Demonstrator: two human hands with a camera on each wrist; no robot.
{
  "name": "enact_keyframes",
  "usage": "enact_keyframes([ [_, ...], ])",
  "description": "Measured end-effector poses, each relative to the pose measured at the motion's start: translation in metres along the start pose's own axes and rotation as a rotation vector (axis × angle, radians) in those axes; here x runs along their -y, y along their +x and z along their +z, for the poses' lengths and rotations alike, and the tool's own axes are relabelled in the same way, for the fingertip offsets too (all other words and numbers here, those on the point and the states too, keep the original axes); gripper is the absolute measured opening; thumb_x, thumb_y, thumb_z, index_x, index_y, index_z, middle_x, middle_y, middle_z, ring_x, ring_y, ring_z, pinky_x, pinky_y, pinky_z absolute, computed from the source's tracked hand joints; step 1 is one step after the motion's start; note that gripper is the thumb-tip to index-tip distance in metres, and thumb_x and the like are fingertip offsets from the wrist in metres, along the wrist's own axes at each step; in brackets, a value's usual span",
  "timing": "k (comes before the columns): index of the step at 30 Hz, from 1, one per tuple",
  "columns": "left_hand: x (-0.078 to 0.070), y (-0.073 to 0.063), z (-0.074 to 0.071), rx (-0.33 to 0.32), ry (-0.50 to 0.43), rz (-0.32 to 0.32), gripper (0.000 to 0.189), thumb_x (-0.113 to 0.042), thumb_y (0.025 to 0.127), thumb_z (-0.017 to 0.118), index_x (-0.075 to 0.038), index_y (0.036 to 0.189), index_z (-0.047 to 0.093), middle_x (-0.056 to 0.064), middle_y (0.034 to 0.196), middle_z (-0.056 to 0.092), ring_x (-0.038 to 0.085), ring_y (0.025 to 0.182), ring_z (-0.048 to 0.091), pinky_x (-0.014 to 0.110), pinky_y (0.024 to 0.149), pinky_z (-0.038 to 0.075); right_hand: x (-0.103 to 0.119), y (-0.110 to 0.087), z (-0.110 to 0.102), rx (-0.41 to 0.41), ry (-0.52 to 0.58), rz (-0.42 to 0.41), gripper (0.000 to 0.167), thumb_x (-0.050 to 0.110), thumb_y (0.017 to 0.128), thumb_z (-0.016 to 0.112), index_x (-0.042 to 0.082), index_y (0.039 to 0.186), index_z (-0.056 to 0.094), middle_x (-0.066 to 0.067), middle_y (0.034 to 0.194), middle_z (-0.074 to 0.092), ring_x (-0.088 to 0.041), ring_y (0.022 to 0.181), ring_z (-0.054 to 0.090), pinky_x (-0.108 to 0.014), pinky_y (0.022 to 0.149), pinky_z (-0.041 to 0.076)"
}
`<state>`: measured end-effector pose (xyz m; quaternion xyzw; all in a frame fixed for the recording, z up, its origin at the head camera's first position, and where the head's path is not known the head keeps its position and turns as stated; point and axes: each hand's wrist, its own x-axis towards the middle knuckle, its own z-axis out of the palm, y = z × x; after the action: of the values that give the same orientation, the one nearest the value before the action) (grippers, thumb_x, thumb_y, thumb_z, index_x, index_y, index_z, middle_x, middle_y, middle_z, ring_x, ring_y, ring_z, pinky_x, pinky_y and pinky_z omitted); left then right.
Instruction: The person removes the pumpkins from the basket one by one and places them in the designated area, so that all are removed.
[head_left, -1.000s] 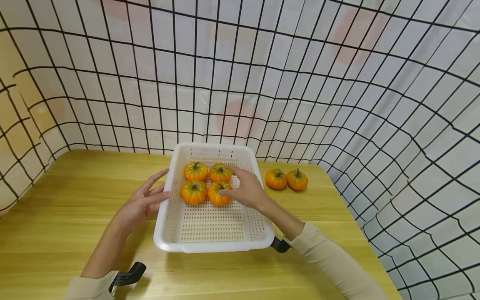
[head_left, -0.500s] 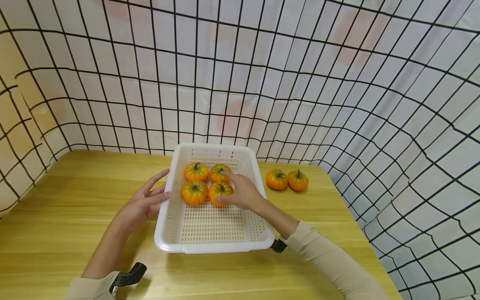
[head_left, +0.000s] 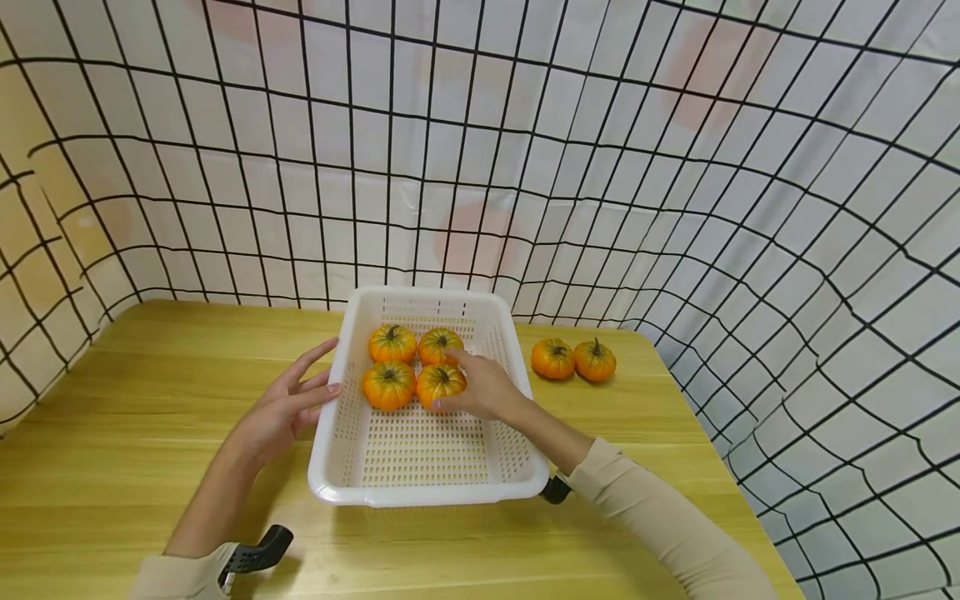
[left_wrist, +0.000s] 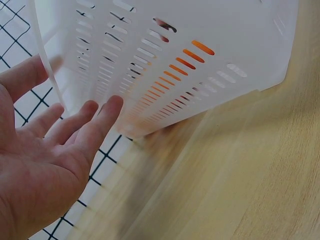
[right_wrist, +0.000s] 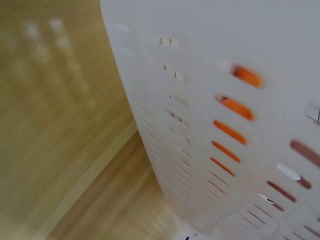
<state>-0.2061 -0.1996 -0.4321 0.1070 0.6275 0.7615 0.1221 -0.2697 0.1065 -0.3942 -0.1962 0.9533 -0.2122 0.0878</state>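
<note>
Basket (head_left: 435,495) stands on the table (head_left: 150,400). Left hand (head_left: 273,417), fingers apart, touches its left side. Right hand (head_left: 487,387) has thumb and fingers curled round the near right pumpkin (head_left: 439,383); firmness cannot be told. Four pumpkins (head_left: 388,386) sit inside; an outer pair (head_left: 552,360) lies to the right. Step in hand: probably placing. Next move likely calls for release, then reaching for the outer pair.

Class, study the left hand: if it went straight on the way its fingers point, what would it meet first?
The left hand would first meet the left wall of the white basket; fingertips seem to touch it, though exact contact is unclear.
</note>
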Motion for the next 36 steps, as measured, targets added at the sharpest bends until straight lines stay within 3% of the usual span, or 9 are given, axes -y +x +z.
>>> enact_keyframes([
  [10, 0.0006, 0.0009, 0.0015, -0.003, -0.002, -0.006, 0.072, -0.014, 0.104, 0.057, -0.027, 0.163, 0.017, 0.009, 0.157, 0.044, 0.023, 0.117, 0.069, 0.042, 0.092, 0.06, -0.0005, 0.0004, 0.0045, 0.016, -0.015, 0.038, 0.086, 0.045, 0.083, 0.083, 0.009, 0.151, 0.045, -0.016, 0.149, 0.054, -0.035, 0.138, 0.051, -0.05, 0.116, 0.042],
  [29, 0.0006, -0.0002, 0.0024, -0.01, 0.013, -0.026, 0.073, -0.016, 0.104, 0.057, -0.029, 0.163, 0.016, 0.015, 0.162, 0.036, 0.023, 0.115, 0.07, 0.043, 0.091, 0.06, -0.0007, -0.0002, 0.009, 0.03, -0.007, 0.047, 0.082, 0.044, 0.085, 0.081, 0.009, 0.15, 0.045, -0.016, 0.143, 0.059, -0.035, 0.131, 0.056, -0.049, 0.111, 0.047],
  [36, -0.0001, -0.0004, 0.0005, -0.003, 0.008, -0.013, 0.072, -0.015, 0.104, 0.056, -0.028, 0.163, 0.017, 0.01, 0.158, 0.041, 0.023, 0.115, 0.07, 0.043, 0.091, 0.06, -0.0008, 0.0001, 0.0088, 0.052, 0.025, 0.055, 0.082, 0.043, 0.086, 0.08, 0.01, 0.151, 0.043, -0.016, 0.142, 0.06, -0.035, 0.13, 0.057, -0.049, 0.108, 0.049],
])
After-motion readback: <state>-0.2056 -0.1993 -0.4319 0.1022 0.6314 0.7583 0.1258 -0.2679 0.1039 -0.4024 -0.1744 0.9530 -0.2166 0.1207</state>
